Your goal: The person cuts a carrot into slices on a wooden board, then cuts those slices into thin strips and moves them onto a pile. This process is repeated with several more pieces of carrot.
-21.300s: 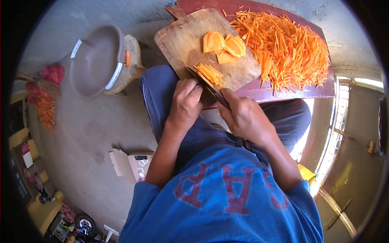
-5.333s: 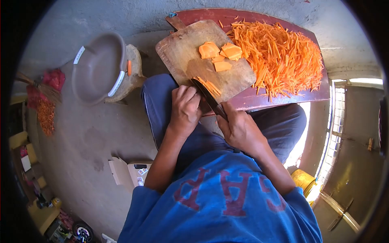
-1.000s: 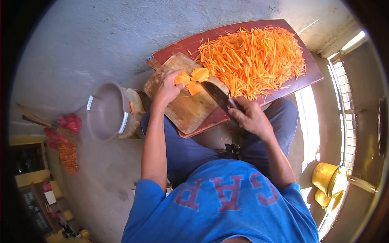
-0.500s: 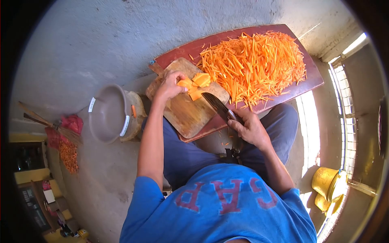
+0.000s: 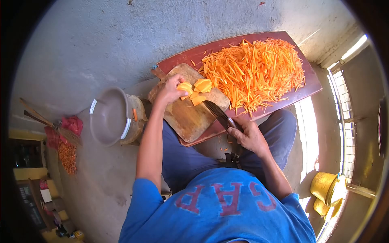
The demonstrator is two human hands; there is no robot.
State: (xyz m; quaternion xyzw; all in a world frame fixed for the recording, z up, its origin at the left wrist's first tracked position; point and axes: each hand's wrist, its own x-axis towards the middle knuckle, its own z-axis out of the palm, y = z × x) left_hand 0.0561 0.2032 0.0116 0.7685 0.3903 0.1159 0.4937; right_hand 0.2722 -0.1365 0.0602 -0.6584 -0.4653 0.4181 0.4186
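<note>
A worn wooden cutting board (image 5: 184,121) lies on the left end of the red table. Several thick orange carrot slices (image 5: 202,85) sit on it in a loose group. My left hand (image 5: 173,90) has its fingers closed on one carrot slice (image 5: 185,88) at the left of that group. In my right hand (image 5: 249,135) is a knife (image 5: 217,112), gripped by its handle. Its dark blade points up and left, the tip beside the lowest slice. To the right of the board spreads a big heap of carrot strips (image 5: 255,73).
The red table (image 5: 313,81) stands against a blue-grey wall (image 5: 121,44). On the left are a grey basin (image 5: 107,121), a broom (image 5: 67,133) and a pink bag (image 5: 72,124) with orange scraps by it. Yellow buckets (image 5: 322,188) stand at the right.
The whole view has shifted slightly, so the table and board appear a bit lower. My left hand stays on the slice; the knife keeps nearly the same place beside the slices.
</note>
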